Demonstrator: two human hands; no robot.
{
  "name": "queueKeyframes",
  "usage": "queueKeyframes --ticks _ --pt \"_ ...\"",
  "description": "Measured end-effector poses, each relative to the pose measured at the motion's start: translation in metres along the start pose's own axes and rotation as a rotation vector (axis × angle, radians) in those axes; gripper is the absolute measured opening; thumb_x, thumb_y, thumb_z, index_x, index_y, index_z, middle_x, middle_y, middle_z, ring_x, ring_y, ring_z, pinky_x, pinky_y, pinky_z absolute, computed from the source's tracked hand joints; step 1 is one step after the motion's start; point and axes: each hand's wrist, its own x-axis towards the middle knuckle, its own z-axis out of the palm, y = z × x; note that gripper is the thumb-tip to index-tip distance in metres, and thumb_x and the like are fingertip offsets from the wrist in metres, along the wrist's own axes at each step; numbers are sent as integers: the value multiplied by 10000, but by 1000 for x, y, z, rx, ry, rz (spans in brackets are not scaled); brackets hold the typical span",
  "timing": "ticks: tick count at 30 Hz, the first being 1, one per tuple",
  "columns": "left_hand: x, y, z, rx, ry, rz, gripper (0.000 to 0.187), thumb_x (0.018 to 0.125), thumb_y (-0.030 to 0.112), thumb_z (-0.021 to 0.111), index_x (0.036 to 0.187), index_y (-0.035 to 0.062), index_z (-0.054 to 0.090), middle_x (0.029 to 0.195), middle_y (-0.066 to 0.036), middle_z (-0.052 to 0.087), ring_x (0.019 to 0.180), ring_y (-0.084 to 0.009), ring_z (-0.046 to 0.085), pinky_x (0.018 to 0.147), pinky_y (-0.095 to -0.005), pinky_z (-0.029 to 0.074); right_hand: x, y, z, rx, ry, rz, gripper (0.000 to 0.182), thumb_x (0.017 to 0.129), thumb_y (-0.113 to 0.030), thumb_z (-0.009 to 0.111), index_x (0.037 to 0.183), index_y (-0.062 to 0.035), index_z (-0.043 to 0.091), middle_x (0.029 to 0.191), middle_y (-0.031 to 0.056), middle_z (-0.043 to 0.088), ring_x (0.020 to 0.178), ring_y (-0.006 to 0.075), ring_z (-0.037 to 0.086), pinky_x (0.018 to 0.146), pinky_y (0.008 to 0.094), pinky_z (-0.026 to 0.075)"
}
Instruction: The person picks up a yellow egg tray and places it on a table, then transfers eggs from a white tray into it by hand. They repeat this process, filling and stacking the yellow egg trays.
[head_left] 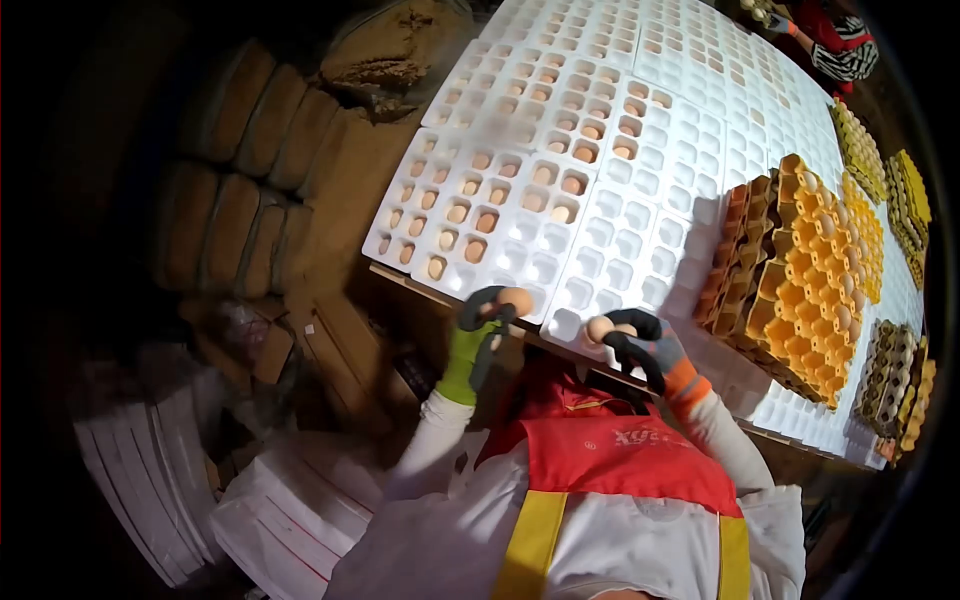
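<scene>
My left hand (482,335), in a green glove with dark fingers, is closed around a brown egg (516,300) near the front edge of a white foam tray (520,228). My right hand (650,352), in a grey and orange glove with dark fingers, grips two eggs (600,328) over the neighbouring white foam tray (590,290). Brown and pale eggs (457,213) sit singly in many of the square pockets, mostly on the left side. Several pockets nearest my hands hold no egg.
A tilted stack of yellow and brown egg cartons (800,290) holding some eggs stands on the right. More carton stacks (905,200) are behind it. Another person's gloved hand (779,24) shows at the far right. Wrapped packs (290,520) lie at lower left.
</scene>
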Motion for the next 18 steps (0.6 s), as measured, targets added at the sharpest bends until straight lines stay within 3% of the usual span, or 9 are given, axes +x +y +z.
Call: queueKeyframes --ticks 2,4,6,9,12,13,16,17,18 --pt "24 -30 -49 465 309 360 411 806 133 813 1180 48 666 1058 -11 606 896 -166 629 738 -284 523 62 34 7 -417 109 -327 332 857 -312 797 1099 -93 732 939 60 713 805 168 680 665 297 535" --pt "36 -15 -63 868 476 466 391 790 163 825 1151 97 692 1133 -38 606 976 -223 638 783 -344 540 119 36 26 -941 354 -660 323 827 -333 804 1083 -150 731 1082 91 693 935 249 690 742 372 560" --pt "47 -8 -68 1127 525 508 382 772 183 834 1131 140 711 1187 -62 601 1044 -265 633 818 -389 547 151 -2 66 -1140 413 -558 300 809 -318 797 1054 -167 714 1146 103 645 995 314 672 779 423 560" --pt "54 -9 -64 1236 445 531 366 780 183 812 1135 170 723 1221 -89 602 1088 -285 633 843 -400 549 204 -10 81 -1491 406 -576 272 848 -307 753 1076 -181 677 1164 71 607 984 302 673 775 418 556" --pt "52 -5 -43 1078 366 710 355 819 152 767 1170 179 718 1222 -85 611 1082 -279 652 837 -387 556 209 -4 69 -1175 452 -486 265 854 -272 747 1095 -187 679 1203 75 605 997 315 669 786 418 559" --pt "50 2 -29 958 238 656 352 848 127 729 1195 187 715 1240 -74 618 1068 -278 670 834 -378 562 208 -5 64 -1153 419 -500 300 852 -264 750 1135 -200 672 1205 73 610 998 322 668 796 421 558" --pt "55 -18 -11 1190 101 506 385 840 137 742 1220 193 714 1245 -43 625 1073 -279 669 845 -376 564 185 4 51 -1069 314 -518 422 845 -240 760 1254 -240 654 1213 67 624 1002 341 666 824 429 556" --pt "55 -18 -10 1133 97 523 391 841 135 740 1227 188 710 1230 -47 629 1061 -278 670 844 -377 563 184 13 48 -1076 438 -757 439 882 -246 749 1300 -191 628 1051 45 664 855 258 684 729 368 561" --pt "57 -15 -14 1078 98 547 397 842 132 737 1235 182 705 1216 -52 632 1050 -278 670 843 -377 561 182 11 47 -769 435 -598 415 903 -238 734 1298 -171 628 1014 32 662 817 213 661 699 337 549"
